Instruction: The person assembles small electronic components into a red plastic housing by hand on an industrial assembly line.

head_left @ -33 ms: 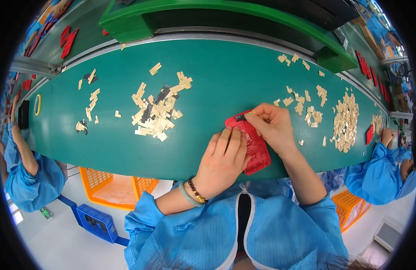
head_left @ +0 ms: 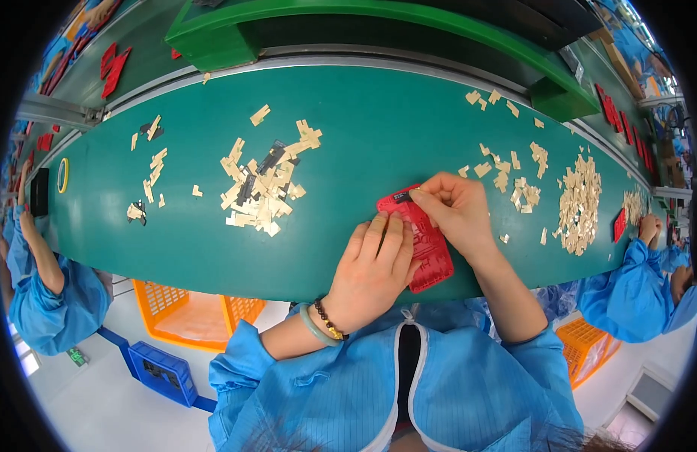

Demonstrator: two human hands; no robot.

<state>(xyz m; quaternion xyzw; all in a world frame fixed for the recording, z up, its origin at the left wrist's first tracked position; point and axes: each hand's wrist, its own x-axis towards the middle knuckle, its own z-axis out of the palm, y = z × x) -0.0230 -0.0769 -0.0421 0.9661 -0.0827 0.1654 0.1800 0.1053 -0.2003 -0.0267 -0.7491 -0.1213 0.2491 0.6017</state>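
Note:
A red plastic shell (head_left: 433, 260), flat with a moulded inner face, lies slightly tilted on the green tabletop in front of me. My left hand (head_left: 375, 260) rests over its left side, fingers stretched out and pressing down on it. At the shell's top end sits a small black strip (head_left: 401, 197). Thumb and forefinger of my right hand (head_left: 458, 215) are pinched together at the strip's right end; what lies between the fingertips is too small to make out.
Left of my hands is a heap of cream-coloured cut pieces (head_left: 262, 188) with black strips among them. A denser heap (head_left: 580, 203) lies at the right. A green shelf (head_left: 379, 15) spans the back. Orange crates (head_left: 186, 316) stand below the table; co-workers (head_left: 51, 294) sit at both sides.

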